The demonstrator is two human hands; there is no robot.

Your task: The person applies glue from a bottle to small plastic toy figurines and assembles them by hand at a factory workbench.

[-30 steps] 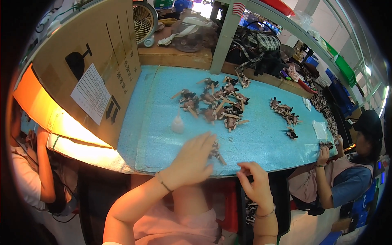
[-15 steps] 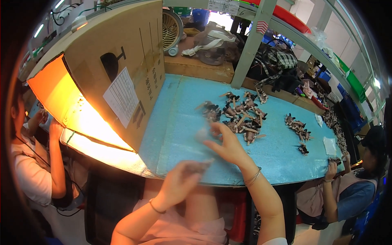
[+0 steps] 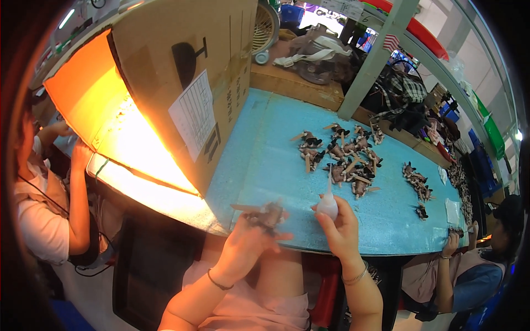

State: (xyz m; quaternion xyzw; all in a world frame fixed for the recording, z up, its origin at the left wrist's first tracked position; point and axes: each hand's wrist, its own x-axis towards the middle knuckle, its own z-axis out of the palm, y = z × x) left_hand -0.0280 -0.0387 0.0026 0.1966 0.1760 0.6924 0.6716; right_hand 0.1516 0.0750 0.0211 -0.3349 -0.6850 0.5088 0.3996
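Near the table's front edge, my left hand (image 3: 242,249) is closed on a small brown-and-black figurine (image 3: 269,217), smeared by motion. A flat, light stick-like piece juts from its left side. Just to the right, my right hand (image 3: 343,230) grips a small white squeeze bottle (image 3: 328,207), its thin nozzle pointing up. Fingers and bottle are apart from the figurine. Beyond the bottle lies a loose cluster of similar figurines (image 3: 343,151) on the blue tabletop (image 3: 248,165), several with the same flat sticks. A smaller group (image 3: 418,182) lies farther right.
A large cardboard box (image 3: 160,71) stands on the left, its near side glowing orange. Behind the table are a grey post (image 3: 381,60), a fan (image 3: 265,27) and bags (image 3: 400,88). One co-worker (image 3: 49,215) sits at the left, another (image 3: 469,265) at the right.
The view has shifted, so the table and box appear farther right. My right hand has drawn back from the figurine cluster, and the bottle is now upright. The left hand has lifted the figurine into plainer view.
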